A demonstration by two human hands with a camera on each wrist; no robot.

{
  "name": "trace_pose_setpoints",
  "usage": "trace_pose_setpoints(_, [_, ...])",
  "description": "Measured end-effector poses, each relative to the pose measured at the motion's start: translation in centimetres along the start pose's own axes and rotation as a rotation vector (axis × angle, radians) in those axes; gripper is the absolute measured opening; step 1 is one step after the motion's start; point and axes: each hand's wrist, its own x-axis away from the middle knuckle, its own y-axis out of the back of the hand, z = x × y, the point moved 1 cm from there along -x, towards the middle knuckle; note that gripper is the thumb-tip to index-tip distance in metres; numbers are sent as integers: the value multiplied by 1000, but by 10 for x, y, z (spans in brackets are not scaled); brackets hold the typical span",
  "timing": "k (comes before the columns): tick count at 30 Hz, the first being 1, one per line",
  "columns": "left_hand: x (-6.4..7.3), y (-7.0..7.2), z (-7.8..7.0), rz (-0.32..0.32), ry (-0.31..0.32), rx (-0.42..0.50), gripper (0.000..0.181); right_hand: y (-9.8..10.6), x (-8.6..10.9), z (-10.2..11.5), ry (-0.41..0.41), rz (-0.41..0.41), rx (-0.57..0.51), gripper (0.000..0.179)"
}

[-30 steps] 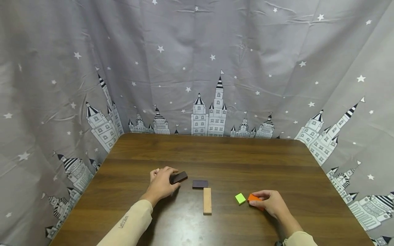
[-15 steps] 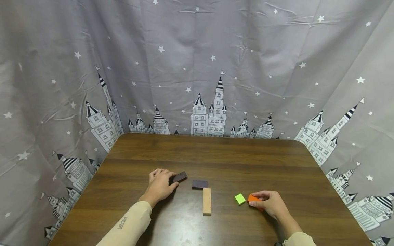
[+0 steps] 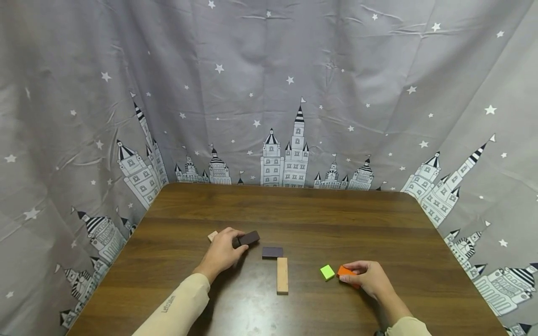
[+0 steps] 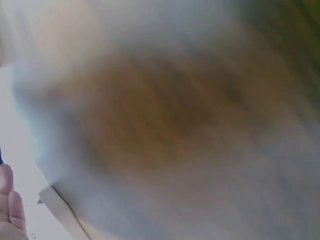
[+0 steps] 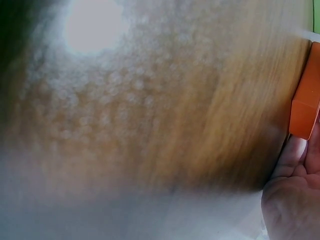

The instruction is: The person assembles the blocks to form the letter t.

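In the head view, my left hand [image 3: 221,250] grips a dark brown wooden block [image 3: 250,238] between fingers and thumb. Whether it touches the table cannot be told. A pale wood block [image 3: 212,236] shows partly behind that hand. To the right lie a dark purple block [image 3: 272,253] and, just below it, a long natural wood block [image 3: 282,275] pointing toward me. My right hand [image 3: 370,277] pinches an orange block [image 3: 346,270], partly covered by the fingers. Close to its left lies a lime green block [image 3: 327,272]. The right wrist view shows the orange block [image 5: 306,95] at its edge.
All of it is on a brown wooden table [image 3: 319,219] with rounded far corners. A grey curtain [image 3: 235,93] printed with castles and stars hangs behind and along the sides. Both wrist views are mostly blurred table.
My left hand has shifted slightly right and away from me with the dark brown block, which lies farther right. The pale block behind it shows more plainly. My right hand stays put.
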Motion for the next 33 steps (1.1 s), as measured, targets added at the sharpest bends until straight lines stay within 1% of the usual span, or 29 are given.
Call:
trace_pose_setpoints(4, [-4, -3, -11, -18, -29, 50, 33, 0, -1, 0, -1, -1, 5, 42])
trace_pose_setpoints(8, [-6, -10, -25, -4, -69, 81, 33, 0, 0, 0, 1, -6, 9, 41])
trace_pose_setpoints(13, [-9, -25, -44, 45, -118, 83, 33, 1, 0, 1, 15, -14, 19, 40])
trace_pose_setpoints(18, [-10, -42, -61, 113, -167, 76, 34, 0, 0, 1, 5, -30, 34, 39])
trace_pose_setpoints(22, [-9, -54, -73, 159, -198, 40, 35, -1, -1, 0, 4, -34, 25, 39])
trace_pose_setpoints(27, [-8, -63, -85, 193, -212, -21, 34, -1, -1, 0, 16, -32, 12, 39])
trace_pose_setpoints(30, [-9, -67, -90, 202, -223, -70, 35, 0, 0, 0, 8, -30, 3, 39])
trace_pose_setpoints(33, [-9, -70, -91, 204, -222, -109, 35, -1, 0, 1, 11, -25, -2, 39])
